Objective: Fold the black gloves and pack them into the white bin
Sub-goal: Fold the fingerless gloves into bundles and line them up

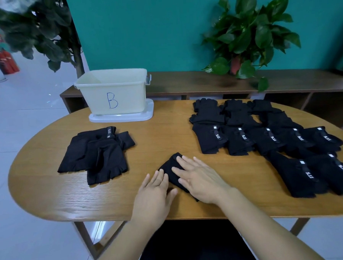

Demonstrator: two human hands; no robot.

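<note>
A folded black glove [169,166] lies near the table's front edge. My right hand [199,179] lies flat on it with straight fingers. Beside it, my left hand [155,192] rests flat with its fingertips touching the glove's left edge. Two unfolded black gloves [97,153] overlap at the left of the table. Several more black gloves [266,140] lie in rows at the right. The white bin [113,91], marked with a blue B, stands at the back left on its white lid [146,115].
The oval wooden table [50,188] has bare wood at the front left and in the middle. Behind it runs a low wooden shelf [184,83] with a potted plant [249,38] on it. A taller plant [42,33] stands at the back left.
</note>
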